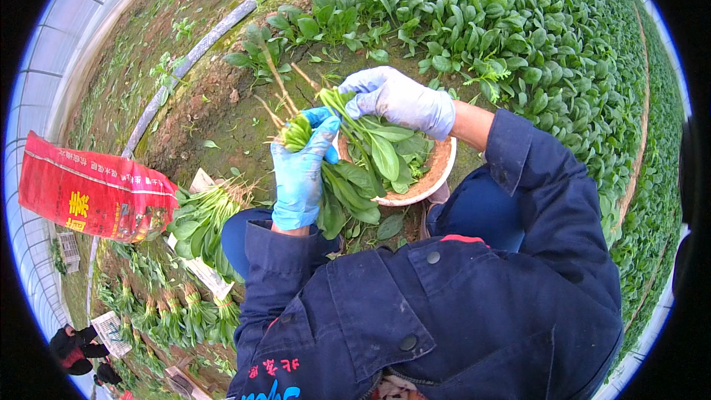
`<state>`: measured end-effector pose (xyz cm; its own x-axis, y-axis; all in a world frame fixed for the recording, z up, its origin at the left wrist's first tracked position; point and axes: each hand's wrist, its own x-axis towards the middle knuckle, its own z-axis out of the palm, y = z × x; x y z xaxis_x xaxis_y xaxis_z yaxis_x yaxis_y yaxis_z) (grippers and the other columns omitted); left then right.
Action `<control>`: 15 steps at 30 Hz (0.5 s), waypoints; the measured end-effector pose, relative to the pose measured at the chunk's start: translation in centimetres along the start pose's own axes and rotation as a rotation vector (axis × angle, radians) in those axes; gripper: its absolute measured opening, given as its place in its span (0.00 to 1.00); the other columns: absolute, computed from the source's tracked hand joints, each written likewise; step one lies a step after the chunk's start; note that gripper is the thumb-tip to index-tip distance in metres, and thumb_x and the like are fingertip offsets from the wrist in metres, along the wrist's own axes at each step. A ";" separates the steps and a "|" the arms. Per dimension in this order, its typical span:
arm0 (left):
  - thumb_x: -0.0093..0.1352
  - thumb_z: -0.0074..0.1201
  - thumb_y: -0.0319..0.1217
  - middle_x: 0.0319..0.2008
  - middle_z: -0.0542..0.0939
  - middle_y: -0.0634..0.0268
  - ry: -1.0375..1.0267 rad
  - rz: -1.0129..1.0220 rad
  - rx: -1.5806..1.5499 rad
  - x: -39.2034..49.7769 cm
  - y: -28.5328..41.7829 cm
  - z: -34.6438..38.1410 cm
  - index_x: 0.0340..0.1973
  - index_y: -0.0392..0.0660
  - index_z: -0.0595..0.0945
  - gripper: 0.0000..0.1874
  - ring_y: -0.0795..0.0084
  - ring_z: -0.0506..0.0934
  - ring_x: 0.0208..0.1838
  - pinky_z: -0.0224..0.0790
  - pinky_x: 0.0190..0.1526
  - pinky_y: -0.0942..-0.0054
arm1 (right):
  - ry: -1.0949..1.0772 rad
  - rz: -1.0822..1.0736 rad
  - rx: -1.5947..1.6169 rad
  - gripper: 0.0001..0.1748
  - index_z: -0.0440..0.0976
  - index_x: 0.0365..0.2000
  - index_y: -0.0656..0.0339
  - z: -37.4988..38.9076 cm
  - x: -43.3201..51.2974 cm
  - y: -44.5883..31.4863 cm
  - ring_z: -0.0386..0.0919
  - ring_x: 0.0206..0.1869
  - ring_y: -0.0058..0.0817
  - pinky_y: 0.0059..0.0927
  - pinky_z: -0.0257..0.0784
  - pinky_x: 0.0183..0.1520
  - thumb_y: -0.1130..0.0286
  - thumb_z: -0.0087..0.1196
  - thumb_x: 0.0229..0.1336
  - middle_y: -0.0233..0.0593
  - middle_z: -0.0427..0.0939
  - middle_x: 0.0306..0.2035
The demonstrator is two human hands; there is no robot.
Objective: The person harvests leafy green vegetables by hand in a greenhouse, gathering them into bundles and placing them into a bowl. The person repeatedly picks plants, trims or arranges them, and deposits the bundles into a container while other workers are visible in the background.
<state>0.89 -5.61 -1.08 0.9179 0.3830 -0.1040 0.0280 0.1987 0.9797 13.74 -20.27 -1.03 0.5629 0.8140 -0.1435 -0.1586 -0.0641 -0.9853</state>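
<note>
My left hand (304,169), in a blue disposable glove, grips a bunch of spinach (296,132) by its stem ends, with pale roots sticking out towards the top. My right hand (397,101), in a soiled pale glove, pinches the stems of another leafy spinach plant (383,155) whose root points up and left. Below my right hand stands a round basin (439,175) with soil-coloured inner walls, holding loose green leaves. Left of my left hand, a pile of spinach (205,222) with roots lies on a pale sheet.
Dense spinach (527,39) grows at the upper right. A grey hose (211,36) curves across the soil. At the left is a red printed bag (94,189). Tied spinach bundles (191,314) lie at the lower left, near a white crate (113,333) and other people (78,350).
</note>
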 end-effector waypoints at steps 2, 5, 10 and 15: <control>0.68 0.58 0.27 0.27 0.80 0.70 0.019 0.012 0.030 0.2 -0.2 0.2 0.41 0.37 0.82 0.09 0.85 0.72 0.22 0.63 0.24 0.85 | 0.000 -0.015 0.004 0.09 0.79 0.36 0.65 0.1 0.2 0.1 0.73 0.33 0.15 0.24 0.69 0.38 0.78 0.58 0.53 0.27 0.79 0.30; 0.68 0.58 0.28 0.23 0.78 0.71 0.052 0.020 -0.009 0.6 -0.7 0.4 0.39 0.38 0.83 0.07 0.85 0.70 0.19 0.60 0.22 0.84 | 0.047 -0.002 0.058 0.07 0.80 0.35 0.64 0.0 0.5 0.1 0.73 0.34 0.17 0.23 0.69 0.39 0.78 0.59 0.53 0.28 0.79 0.30; 0.68 0.57 0.26 0.26 0.80 0.69 0.102 0.053 -0.066 0.9 -1.7 0.1 0.37 0.37 0.83 0.05 0.83 0.70 0.20 0.60 0.22 0.82 | 0.016 -0.063 0.155 0.08 0.78 0.38 0.67 -1.0 0.5 0.6 0.77 0.38 0.21 0.25 0.72 0.44 0.80 0.54 0.57 0.37 0.82 0.36; 0.69 0.56 0.26 0.31 0.83 0.64 0.144 0.071 -0.027 1.0 -2.3 -0.9 0.37 0.37 0.83 0.05 0.83 0.70 0.20 0.60 0.23 0.82 | 0.146 -0.280 0.232 0.16 0.72 0.49 0.68 -4.9 0.8 -0.8 0.77 0.49 0.30 0.32 0.72 0.54 0.70 0.50 0.64 0.45 0.79 0.49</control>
<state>1.41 -4.86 -3.61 0.8509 0.5218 -0.0602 -0.0471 0.1901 0.9806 18.32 -22.38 -0.82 0.7174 0.6895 0.0994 -0.1522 0.2943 -0.9435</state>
